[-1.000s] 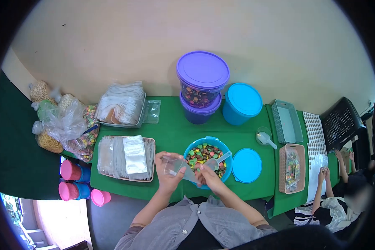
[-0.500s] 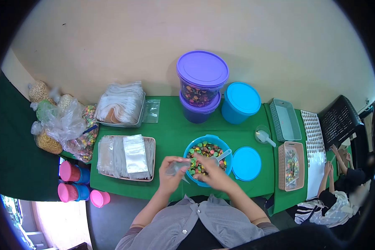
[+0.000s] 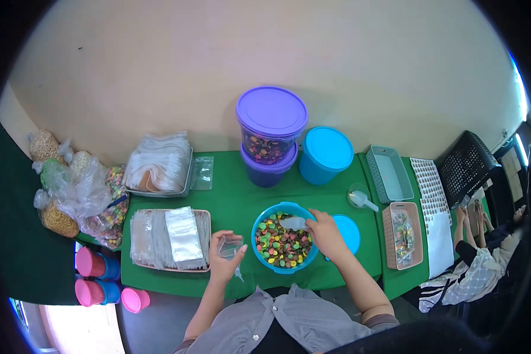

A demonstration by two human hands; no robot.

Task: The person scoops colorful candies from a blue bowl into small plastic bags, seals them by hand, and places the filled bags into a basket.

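A blue bowl [image 3: 257,258] of small round candies in green, yellow, red and brown [image 3: 282,241] stands at the table's front edge. Its white translucent scoop [image 3: 293,223] rests among the candies near the back right rim, and my right hand [image 3: 327,234] is closed round the handle. Left of the bowl, my left hand [image 3: 222,262] grips a small clear plastic bag [image 3: 230,249], whose mouth looks spread. Beside that hand lies a basket [image 3: 209,269] with stacked clear bags [image 3: 153,239] and a silvery pile on top [image 3: 183,233].
The blue lid [image 3: 349,235] lies right of the bowl. Behind stand purple tubs [image 3: 269,133] and a blue tub [image 3: 326,154]. A clear cup with a scoop [image 3: 360,197] and a basket of filled packets [image 3: 403,236] are on the right. Large snack bags [image 3: 82,194] sit left. Co-workers' hands [image 3: 469,221] show far right.
My right hand has left the bag and moved right to the scoop handle. My left hand has shifted left, away from the bowl, with the bag. The view has tilted slightly.
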